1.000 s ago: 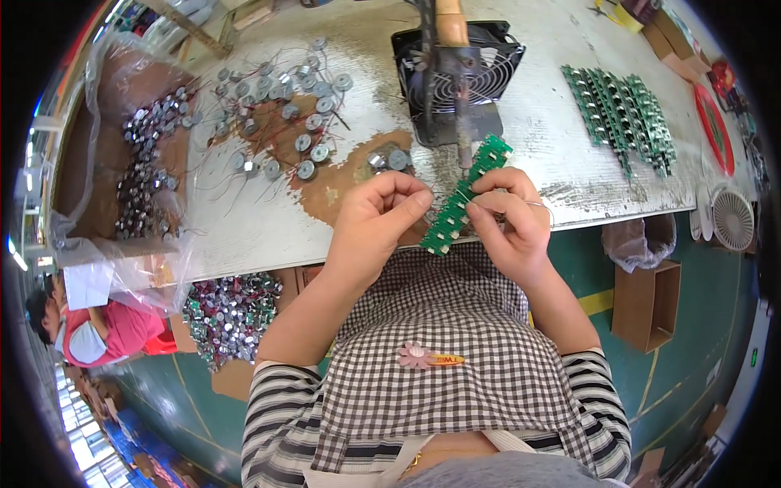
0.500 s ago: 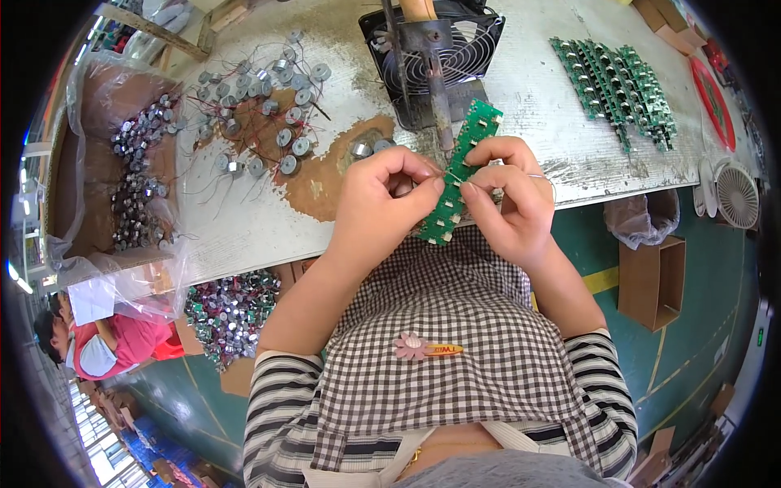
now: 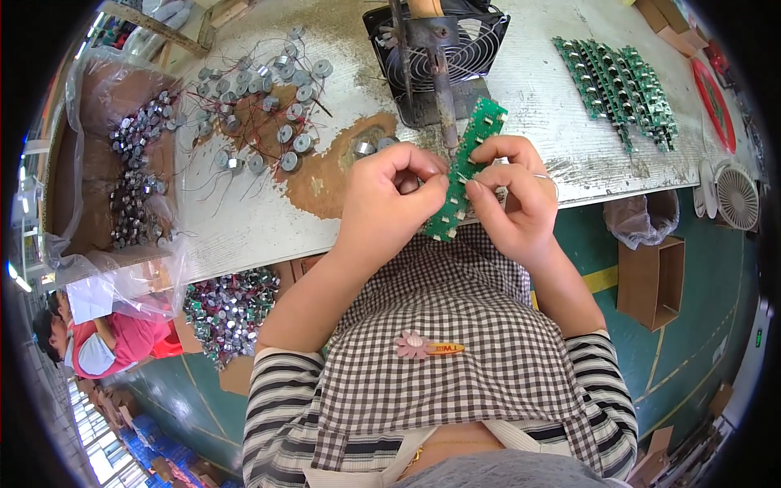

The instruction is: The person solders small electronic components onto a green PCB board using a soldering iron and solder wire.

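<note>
R hand (image 3: 517,199) grips the long green circuit board (image 3: 464,161), tilted near rusty metal rod (image 3: 445,106), prob. for steadiness; L hand (image 3: 390,191) is pinched at its edge, on what I can't tell.

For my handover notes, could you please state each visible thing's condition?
Green board: held, slanted
Left hand: fingers pinched beside the board
Right hand: holding the board
Other boards: lying in rows
Loose motors: scattered, wires attached
Lined carton: open, holding motors
Black fan: standing; spinning unclear

Motors (image 3: 303,143), green boards (image 3: 616,96) on workbench (image 3: 529,98)
</note>
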Available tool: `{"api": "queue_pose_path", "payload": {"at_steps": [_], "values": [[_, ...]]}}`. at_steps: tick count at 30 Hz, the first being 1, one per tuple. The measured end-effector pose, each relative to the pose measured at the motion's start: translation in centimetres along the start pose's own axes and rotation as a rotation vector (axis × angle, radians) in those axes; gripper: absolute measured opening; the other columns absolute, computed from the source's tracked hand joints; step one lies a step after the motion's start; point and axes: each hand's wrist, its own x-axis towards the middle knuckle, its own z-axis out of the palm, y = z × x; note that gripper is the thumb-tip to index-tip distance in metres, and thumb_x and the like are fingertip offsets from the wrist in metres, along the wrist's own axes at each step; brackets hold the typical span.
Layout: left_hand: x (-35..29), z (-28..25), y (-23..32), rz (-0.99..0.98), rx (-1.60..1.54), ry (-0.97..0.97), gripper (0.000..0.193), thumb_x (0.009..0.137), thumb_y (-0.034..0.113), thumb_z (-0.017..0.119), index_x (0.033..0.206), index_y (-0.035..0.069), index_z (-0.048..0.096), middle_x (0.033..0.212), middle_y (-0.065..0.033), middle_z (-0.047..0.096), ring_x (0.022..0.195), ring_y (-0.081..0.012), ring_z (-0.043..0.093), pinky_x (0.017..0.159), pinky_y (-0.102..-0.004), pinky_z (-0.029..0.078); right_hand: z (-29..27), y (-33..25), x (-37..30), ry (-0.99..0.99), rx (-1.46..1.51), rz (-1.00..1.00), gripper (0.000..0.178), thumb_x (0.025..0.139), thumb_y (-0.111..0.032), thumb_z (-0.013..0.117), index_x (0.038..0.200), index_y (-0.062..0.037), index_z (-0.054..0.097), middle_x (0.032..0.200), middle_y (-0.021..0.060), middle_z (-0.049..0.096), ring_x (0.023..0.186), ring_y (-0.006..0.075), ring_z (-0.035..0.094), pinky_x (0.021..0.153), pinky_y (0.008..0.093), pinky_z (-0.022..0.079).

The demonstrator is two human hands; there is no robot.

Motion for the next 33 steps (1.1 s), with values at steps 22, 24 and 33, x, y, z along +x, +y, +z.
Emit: {"api": "queue_pose_path", "payload": {"at_steps": [22, 24, 33], "values": [[0.0, 1.2, -0.6, 0.117, -0.037, 0.191, 0.010, 0.080, 0.004, 0.065, 0.077, 0.001, 0.057, 0.067, 0.0040, 0.055, 0.055, 0.0006, 0.041, 0.048, -0.0174, 0.033, 0.2, -0.3, 0.7, -0.003, -0.025, -0.019, 0.011, 0.074, 0.009, 0.065, 0.080, 0.0023, 0.059, 0.090, 0.0137, 0.058, 0.063, 0.0129, 0.056, 0.052, 0.0222, 0.046], [0.0, 1.3, -0.8, 0.143, -0.028, 0.195, 0.010, 0.080, 0.004, 0.066, 0.077, 0.001, 0.057, 0.067, 0.0039, 0.055, 0.055, 0.0005, 0.041, 0.048, -0.0174, 0.033, 0.3, -0.4, 0.1, 0.000, 0.013, 0.063, 0.011, 0.074, 0.009, 0.066, 0.080, 0.0022, 0.059, 0.090, 0.0135, 0.058, 0.063, 0.0133, 0.056, 0.052, 0.0222, 0.046], [-0.7, 0.7, -0.6, 0.101, 0.090, 0.050, 0.008, 0.080, 0.005, 0.066, 0.080, 0.002, 0.059, 0.074, 0.0031, 0.058, 0.060, 0.0001, 0.046, 0.052, -0.0171, 0.037, -0.3, -0.6, -0.8, 0.132, -0.028, 0.096, 0.009, 0.078, 0.007, 0.063, 0.083, 0.0029, 0.057, 0.092, 0.0152, 0.057, 0.076, 0.0189, 0.054, 0.065, 0.0274, 0.046]]}}
